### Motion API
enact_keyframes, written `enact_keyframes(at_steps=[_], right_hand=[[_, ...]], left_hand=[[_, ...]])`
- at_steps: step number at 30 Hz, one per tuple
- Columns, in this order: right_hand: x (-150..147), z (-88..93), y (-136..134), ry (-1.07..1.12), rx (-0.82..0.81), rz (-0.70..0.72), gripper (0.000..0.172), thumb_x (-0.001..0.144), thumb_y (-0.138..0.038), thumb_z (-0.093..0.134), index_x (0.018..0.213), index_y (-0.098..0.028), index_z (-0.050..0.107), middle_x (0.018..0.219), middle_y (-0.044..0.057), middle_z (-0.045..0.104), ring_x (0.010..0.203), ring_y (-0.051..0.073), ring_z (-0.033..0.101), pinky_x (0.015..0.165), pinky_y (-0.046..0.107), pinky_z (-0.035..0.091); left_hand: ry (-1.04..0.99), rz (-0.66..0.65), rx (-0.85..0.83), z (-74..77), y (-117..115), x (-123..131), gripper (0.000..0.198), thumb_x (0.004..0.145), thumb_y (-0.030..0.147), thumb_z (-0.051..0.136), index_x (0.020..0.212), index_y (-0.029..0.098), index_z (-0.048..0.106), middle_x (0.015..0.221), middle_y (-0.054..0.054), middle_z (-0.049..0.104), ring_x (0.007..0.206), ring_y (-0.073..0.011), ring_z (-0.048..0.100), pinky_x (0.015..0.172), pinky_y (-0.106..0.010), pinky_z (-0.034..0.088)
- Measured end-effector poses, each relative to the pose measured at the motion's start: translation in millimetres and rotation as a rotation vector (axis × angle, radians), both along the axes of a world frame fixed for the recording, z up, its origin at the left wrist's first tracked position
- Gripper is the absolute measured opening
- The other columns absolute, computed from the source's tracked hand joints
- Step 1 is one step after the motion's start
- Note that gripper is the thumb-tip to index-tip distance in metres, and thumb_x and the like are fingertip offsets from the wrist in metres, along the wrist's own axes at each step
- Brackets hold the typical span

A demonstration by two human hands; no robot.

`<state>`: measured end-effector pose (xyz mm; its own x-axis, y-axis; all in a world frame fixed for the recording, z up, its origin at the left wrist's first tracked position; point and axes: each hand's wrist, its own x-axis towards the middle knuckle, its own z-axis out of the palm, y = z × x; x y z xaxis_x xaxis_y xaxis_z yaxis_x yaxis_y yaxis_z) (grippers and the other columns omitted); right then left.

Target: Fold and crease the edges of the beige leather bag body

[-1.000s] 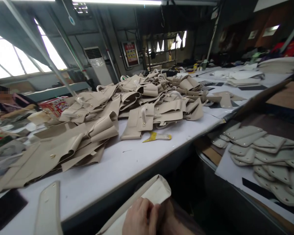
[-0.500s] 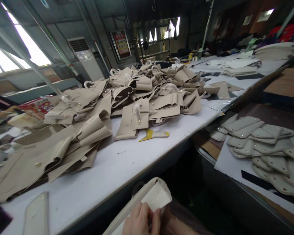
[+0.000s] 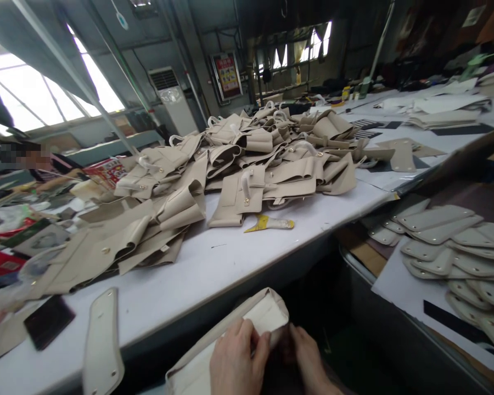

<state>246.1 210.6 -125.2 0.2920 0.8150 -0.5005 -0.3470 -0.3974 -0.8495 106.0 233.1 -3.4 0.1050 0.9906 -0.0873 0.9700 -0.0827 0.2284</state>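
Low in the middle of the view is a beige leather bag piece [image 3: 214, 331] with a white inner side, held slantwise in front of the table edge. My left hand [image 3: 239, 356] is closed on its near side, thumb and fingers pinching the edge. At the piece's right end, my right hand [image 3: 310, 359] grips the corner; its fingertips are partly hidden behind the material. A pale flap with metal studs [image 3: 102, 340] overhangs the table edge to the left. Beyond my hands, a yellow-and-white pointed tool [image 3: 269, 223] lies on the white table.
Across the white table [image 3: 214, 263] spreads a heap of beige bag parts [image 3: 247, 186], some with wrapped handles. On the right, pale studded flaps [image 3: 456, 236] lie in overlapping piles. A dark phone-like slab [image 3: 49, 322] rests at left. A person [image 3: 37, 162] is at far left.
The view has turned left, shifting the table's contents rightward. My right hand has come into clearer sight at the piece's corner. My left hand keeps its hold.
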Motion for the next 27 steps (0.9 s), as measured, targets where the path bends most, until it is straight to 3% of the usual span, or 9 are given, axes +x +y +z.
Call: enact_keyframes(at_steps=[2,4,7,9,14,21,24,27], right_hand=[[18.0,14.0,-11.3,-0.143,0.143,0.073,0.036,0.077,-0.055,0.069,0.074,-0.019,0.069,0.073,0.005,0.067,0.07,0.023,0.066,0.062,0.03,0.058],[32.1,35.7,-23.0,-0.441,0.474,0.199,0.02,0.086,-0.036,0.065,0.098,-0.022,0.073,0.101,0.007,0.071,0.095,0.023,0.068,0.083,0.028,0.058],[37.3,69.6,-29.8,-1.008,1.011,0.34,0.042,0.089,-0.008,0.05,0.127,-0.021,0.062,0.119,0.009,0.068,0.112,0.022,0.064,0.096,0.029,0.056],[31.6,82.8,-26.1,-1.249,1.143,0.333,0.049,0.085,0.0,0.045,0.131,-0.013,0.059,0.117,0.012,0.068,0.113,0.023,0.064,0.096,0.032,0.057],[16.0,77.7,-14.9,-1.543,1.125,0.348,0.045,0.083,0.0,0.042,0.122,-0.005,0.064,0.118,0.017,0.069,0.112,0.029,0.064,0.088,0.039,0.062],[15.6,69.7,-13.3,-1.6,1.172,0.359,0.04,0.087,-0.007,0.043,0.121,-0.007,0.064,0.115,0.017,0.069,0.11,0.031,0.065,0.084,0.044,0.063],[12.2,64.6,-12.2,-1.567,1.218,0.415,0.044,0.089,-0.009,0.046,0.131,-0.01,0.058,0.116,0.017,0.068,0.11,0.033,0.064,0.084,0.046,0.062],[4.0,54.5,-16.1,-1.525,1.228,0.482,0.059,0.09,-0.01,0.046,0.149,-0.014,0.041,0.122,0.016,0.066,0.114,0.033,0.062,0.088,0.047,0.06]], left_hand=[[-0.022,0.006,0.004,4.5,-1.1,1.4,0.027,0.097,0.035,0.047,0.074,0.023,0.056,0.082,-0.004,0.067,0.081,-0.023,0.064,0.065,-0.032,0.035],[-0.039,-0.004,-0.001,8.5,-2.4,2.1,0.027,0.097,0.035,0.047,0.075,0.022,0.056,0.083,-0.004,0.068,0.08,-0.0225,0.064,0.065,-0.032,0.035],[-0.045,-0.004,-0.018,13.0,-4.3,3.1,0.027,0.098,0.035,0.047,0.076,0.022,0.057,0.084,-0.004,0.068,0.079,-0.0222,0.064,0.066,-0.032,0.036],[-0.045,0.013,-0.02,14.5,-5.5,4.1,0.026,0.098,0.034,0.047,0.077,0.022,0.057,0.084,-0.004,0.068,0.079,-0.0228,0.064,0.066,-0.033,0.036],[-0.059,0.034,0.003,12.6,-8.4,5.6,0.023,0.097,0.031,0.049,0.077,0.022,0.057,0.084,-0.004,0.066,0.081,-0.0252,0.063,0.07,-0.036,0.036],[-0.121,0.066,0.196,4.7,-21.1,6.0,0.01,0.092,0.021,0.057,0.083,0.021,0.062,0.085,-0.004,0.066,0.084,-0.0246,0.061,0.075,-0.037,0.036],[-0.189,0.116,0.256,5.7,-28.0,0.9,0.006,0.091,0.018,0.058,0.092,0.02,0.063,0.089,-0.003,0.066,0.088,-0.0257,0.058,0.079,-0.04,0.034],[-0.25,0.164,0.212,7.7,-34.4,-8.6,0.012,0.093,0.017,0.054,0.084,0.02,0.061,0.086,-0.002,0.063,0.086,-0.025,0.055,0.079,-0.041,0.033]])
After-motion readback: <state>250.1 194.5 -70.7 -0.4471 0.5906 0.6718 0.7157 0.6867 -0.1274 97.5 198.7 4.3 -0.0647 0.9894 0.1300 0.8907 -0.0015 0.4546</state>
